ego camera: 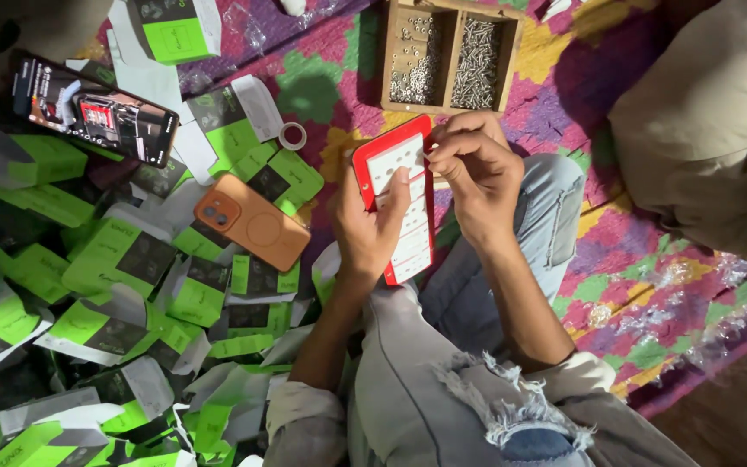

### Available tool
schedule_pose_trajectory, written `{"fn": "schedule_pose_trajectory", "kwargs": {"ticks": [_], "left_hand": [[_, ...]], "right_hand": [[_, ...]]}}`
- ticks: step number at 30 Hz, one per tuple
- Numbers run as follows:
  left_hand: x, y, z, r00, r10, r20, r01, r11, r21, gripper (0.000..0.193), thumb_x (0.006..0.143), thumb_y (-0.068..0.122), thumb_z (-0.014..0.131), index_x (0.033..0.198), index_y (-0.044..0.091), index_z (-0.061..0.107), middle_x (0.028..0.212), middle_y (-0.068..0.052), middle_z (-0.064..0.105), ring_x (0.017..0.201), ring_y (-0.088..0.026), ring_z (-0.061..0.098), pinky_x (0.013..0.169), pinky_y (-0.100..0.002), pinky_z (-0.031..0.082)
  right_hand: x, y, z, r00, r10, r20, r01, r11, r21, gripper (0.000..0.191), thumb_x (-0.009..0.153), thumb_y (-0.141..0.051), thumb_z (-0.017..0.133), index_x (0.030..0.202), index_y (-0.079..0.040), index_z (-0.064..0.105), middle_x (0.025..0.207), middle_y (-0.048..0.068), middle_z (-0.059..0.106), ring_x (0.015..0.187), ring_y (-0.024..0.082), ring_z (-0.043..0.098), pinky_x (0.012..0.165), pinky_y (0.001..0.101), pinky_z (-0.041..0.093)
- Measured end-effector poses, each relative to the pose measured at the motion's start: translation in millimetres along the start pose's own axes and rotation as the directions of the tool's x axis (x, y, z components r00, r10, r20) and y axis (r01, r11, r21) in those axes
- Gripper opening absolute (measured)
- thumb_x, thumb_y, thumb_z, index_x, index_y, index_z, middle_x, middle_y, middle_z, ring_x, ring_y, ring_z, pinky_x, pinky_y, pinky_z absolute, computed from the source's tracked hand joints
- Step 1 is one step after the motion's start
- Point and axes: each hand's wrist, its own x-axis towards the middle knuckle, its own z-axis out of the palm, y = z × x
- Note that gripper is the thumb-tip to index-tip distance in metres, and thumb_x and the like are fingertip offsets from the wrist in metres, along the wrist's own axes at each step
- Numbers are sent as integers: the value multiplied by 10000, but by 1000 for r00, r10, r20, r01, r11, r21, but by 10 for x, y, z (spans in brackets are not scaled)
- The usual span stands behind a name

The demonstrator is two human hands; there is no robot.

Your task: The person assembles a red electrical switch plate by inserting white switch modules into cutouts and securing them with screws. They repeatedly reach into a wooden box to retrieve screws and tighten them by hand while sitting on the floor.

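steady support first: left hand (373,229) cradles red-framed white card (398,201) from behind, thumb pressed on its face, held above the lap over the patterned floor mat (624,285). right hand (475,169) works at the card's upper right edge, fingers (448,149) pinched narrow, perhaps on something too small to make out. best done with the card kept tilted toward the eyes, thumb clear of the rows, pinch light and close to the edge. wooden screw tray (451,56) sits just beyond, toward the mat's far edge; orange phone case (254,222) lies left among green boxes (123,255).
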Motion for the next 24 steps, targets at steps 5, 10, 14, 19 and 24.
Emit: {"fn": "schedule_pose_trajectory", "kwargs": {"ticks": [5, 10, 14, 19, 24], "left_hand": [[1, -33, 15, 1000, 14, 3, -14, 1000, 6, 240, 1014, 81, 700, 1208, -10, 594, 1026, -140, 752, 916, -220, 774, 812, -337, 601], [-11, -44, 7, 1000, -4, 3, 4, 1000, -31, 235, 1013, 76, 698, 1210, -14, 605, 1026, -137, 748, 899, -205, 755, 810, -337, 600], [-11, -67, -10, 999, -34, 5, 34, 998, -58, 247, 1022, 86, 689, 1227, -17, 597, 1039, -129, 755, 915, -182, 755, 816, -326, 601], [-27, -96, -42, 996, -88, 6, 88, 991, -96, 267, 1027, 89, 683, 1250, -22, 587, 1049, -129, 753, 922, -156, 729, 827, -318, 596], [-22, -98, -53, 998, -50, 22, 51, 998, -22, 244, 1015, 87, 707, 1214, -17, 611, 1028, -132, 759, 898, -167, 746, 807, -322, 601]], "right_hand": [[-23, 48, -19, 1000, 14, 16, -13, 999, -45, 79, 956, 50, 761, 971, 10, 694, 1116, 48, 564, 1046, 154, 558, 929, 277, 481], [2, 49, 11, 999, 21, 25, -20, 999, -48, 92, 943, 51, 773, 980, 16, 696, 1119, 39, 549, 1073, 159, 543, 966, 286, 473], [43, -15, 29, 993, 94, 68, -95, 995, 3, 142, 932, 55, 794, 1018, 8, 691, 1134, 38, 572, 1081, 151, 569, 982, 289, 484], [72, -70, 30, 932, 346, 108, -362, 882, 303, 299, 892, 39, 803, 1135, -28, 644, 1043, 43, 677, 963, 119, 651, 895, 281, 556], [82, 18, 26, 926, 367, 93, -377, 869, 321, 299, 894, 55, 794, 1168, 40, 675, 1019, 74, 735, 923, 119, 686, 858, 267, 568]]}}
